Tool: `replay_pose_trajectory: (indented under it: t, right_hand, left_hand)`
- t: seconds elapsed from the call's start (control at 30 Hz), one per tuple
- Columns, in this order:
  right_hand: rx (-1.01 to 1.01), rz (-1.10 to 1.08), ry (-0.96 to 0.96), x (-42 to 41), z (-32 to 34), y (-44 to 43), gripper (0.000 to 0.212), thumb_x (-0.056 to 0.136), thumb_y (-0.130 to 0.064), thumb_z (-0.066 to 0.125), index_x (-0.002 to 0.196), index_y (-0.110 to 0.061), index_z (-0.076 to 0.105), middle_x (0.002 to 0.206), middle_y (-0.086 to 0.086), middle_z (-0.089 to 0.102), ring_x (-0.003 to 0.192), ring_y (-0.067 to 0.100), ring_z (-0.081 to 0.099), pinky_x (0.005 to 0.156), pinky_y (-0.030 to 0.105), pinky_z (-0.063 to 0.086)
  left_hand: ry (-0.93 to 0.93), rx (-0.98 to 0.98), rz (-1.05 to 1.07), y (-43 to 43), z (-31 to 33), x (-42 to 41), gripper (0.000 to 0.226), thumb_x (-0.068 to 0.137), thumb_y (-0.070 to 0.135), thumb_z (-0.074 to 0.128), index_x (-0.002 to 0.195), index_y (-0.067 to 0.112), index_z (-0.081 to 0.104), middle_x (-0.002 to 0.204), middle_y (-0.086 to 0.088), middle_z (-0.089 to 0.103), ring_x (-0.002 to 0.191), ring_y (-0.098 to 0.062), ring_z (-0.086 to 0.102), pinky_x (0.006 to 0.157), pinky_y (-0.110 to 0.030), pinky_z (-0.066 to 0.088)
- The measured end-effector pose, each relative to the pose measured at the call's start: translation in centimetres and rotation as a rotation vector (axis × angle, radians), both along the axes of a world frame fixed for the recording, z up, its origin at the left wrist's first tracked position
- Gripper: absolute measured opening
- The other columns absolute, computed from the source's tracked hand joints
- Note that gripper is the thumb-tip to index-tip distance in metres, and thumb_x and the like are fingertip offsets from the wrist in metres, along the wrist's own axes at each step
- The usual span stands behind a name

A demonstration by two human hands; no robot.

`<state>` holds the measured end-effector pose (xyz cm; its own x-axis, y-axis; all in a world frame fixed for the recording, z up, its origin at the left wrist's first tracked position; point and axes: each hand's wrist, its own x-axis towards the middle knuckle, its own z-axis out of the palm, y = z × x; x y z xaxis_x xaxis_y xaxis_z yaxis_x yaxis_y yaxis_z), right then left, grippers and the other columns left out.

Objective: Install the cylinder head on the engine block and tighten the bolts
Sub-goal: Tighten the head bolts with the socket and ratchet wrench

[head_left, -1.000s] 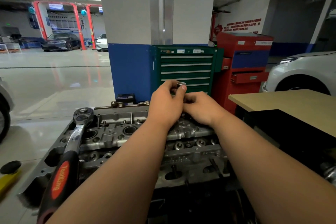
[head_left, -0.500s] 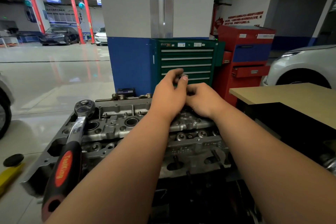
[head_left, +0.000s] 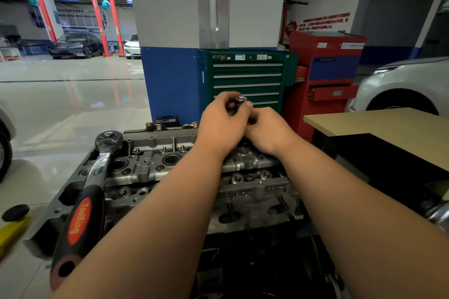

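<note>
Silver piece (head_left: 240, 99) pinched — left hand (head_left: 222, 126), above engine (head_left: 150, 167)

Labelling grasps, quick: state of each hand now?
Left hand: pinches small silver metal cylinder.
Right hand: fingers curled beside it, grip cannot be told.

The cylinder head (head_left: 150, 170) was dull, rough cast metal; the socket (head_left: 240, 99) shiny metal; the ratchet (head_left: 88, 199) had a polished shank and matt plastic grip.
</note>
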<state>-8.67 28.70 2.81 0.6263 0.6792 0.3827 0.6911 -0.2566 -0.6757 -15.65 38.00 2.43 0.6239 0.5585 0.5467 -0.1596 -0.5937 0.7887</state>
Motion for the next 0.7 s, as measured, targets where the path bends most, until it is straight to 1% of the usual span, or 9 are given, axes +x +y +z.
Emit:
replay_pose_trajectory:
  t: [0.07,0.13,0.2,0.23,0.3,0.4,0.5,0.6,0.7]
  right_hand:
    - [-0.012,-0.033,-0.053,-0.1,0.0,0.3,0.015,0.084,-0.007,0.055,0.082,-0.017,0.066,0.078,0.005,0.069,0.076,0.023,0.064,0.065,0.031,0.047]
    - [-0.004,-0.041,-0.027,0.0,0.0,0.5,0.015,0.084,-0.009,0.056,0.088,-0.016,0.069,0.081,0.005,0.070,0.076,0.021,0.064,0.066,0.031,0.049]
    - [0.002,-0.007,0.029,-0.1,0.0,0.3,0.015,0.085,-0.013,0.058,0.088,-0.023,0.069,0.083,0.000,0.071,0.080,0.017,0.066,0.071,0.030,0.050]
    - [-0.001,0.019,0.054,0.0,-0.1,0.2,0.014,0.086,-0.013,0.059,0.088,-0.023,0.069,0.084,-0.001,0.072,0.082,0.016,0.067,0.073,0.030,0.051]
    - [-0.003,0.037,0.080,0.1,-0.2,0.1,0.012,0.087,-0.013,0.060,0.090,-0.016,0.071,0.084,0.002,0.073,0.083,0.019,0.068,0.075,0.033,0.051]
    - [0.004,-0.014,0.023,0.1,-0.1,0.2,0.015,0.086,-0.009,0.059,0.094,-0.006,0.071,0.085,0.010,0.072,0.083,0.027,0.067,0.076,0.039,0.051]
    - [-0.031,-0.052,-0.051,-0.2,0.0,0.4,0.018,0.086,-0.006,0.054,0.084,-0.013,0.070,0.080,0.002,0.070,0.074,0.017,0.062,0.068,0.034,0.048]
    - [0.001,-0.007,0.067,-0.3,0.1,0.1,0.015,0.086,-0.012,0.059,0.091,-0.021,0.071,0.082,-0.003,0.071,0.078,0.013,0.065,0.070,0.026,0.049]
    - [0.003,0.039,0.114,0.0,-0.1,-0.2,0.013,0.087,-0.012,0.062,0.094,-0.013,0.072,0.085,0.004,0.073,0.082,0.018,0.067,0.077,0.029,0.052]
  left_hand:
    - [0.004,-0.007,0.040,-0.2,0.1,0.4,0.030,0.078,0.045,0.071,0.095,0.029,0.052,0.088,0.015,0.059,0.084,0.001,0.056,0.067,-0.010,0.040]
    - [-0.010,0.012,0.097,-0.1,0.2,0.5,0.027,0.077,0.043,0.074,0.085,0.028,0.053,0.080,0.014,0.058,0.075,0.000,0.054,0.060,-0.008,0.038]
    - [-0.027,0.038,0.102,0.2,0.2,0.4,0.017,0.082,0.038,0.070,0.088,0.026,0.059,0.080,0.015,0.060,0.078,-0.003,0.057,0.067,-0.013,0.044]
    - [-0.032,0.044,0.088,0.2,0.2,0.1,0.015,0.085,0.036,0.068,0.095,0.025,0.065,0.085,0.015,0.064,0.084,-0.005,0.059,0.075,-0.017,0.047]
    - [-0.034,0.040,0.039,0.3,0.2,-0.3,0.032,0.089,0.033,0.064,0.119,0.024,0.065,0.102,0.010,0.068,0.099,-0.006,0.060,0.086,-0.018,0.045]
    - [0.002,-0.014,-0.051,0.0,0.1,-0.5,0.050,0.090,0.036,0.061,0.137,0.029,0.047,0.097,0.015,0.063,0.095,-0.001,0.058,0.076,-0.010,0.039]
    - [0.048,0.019,-0.008,-0.1,-0.1,-0.1,0.038,0.080,0.043,0.071,0.111,0.028,0.054,0.090,0.015,0.058,0.083,0.002,0.055,0.067,-0.012,0.038]
    - [0.010,0.010,0.039,0.4,0.1,0.0,0.020,0.083,0.036,0.070,0.095,0.022,0.062,0.087,0.009,0.064,0.081,-0.007,0.059,0.072,-0.022,0.045]
    - [0.030,0.013,-0.007,0.7,0.1,-0.3,0.036,0.092,0.032,0.060,0.127,0.024,0.059,0.105,0.010,0.065,0.099,-0.006,0.059,0.087,-0.022,0.044]
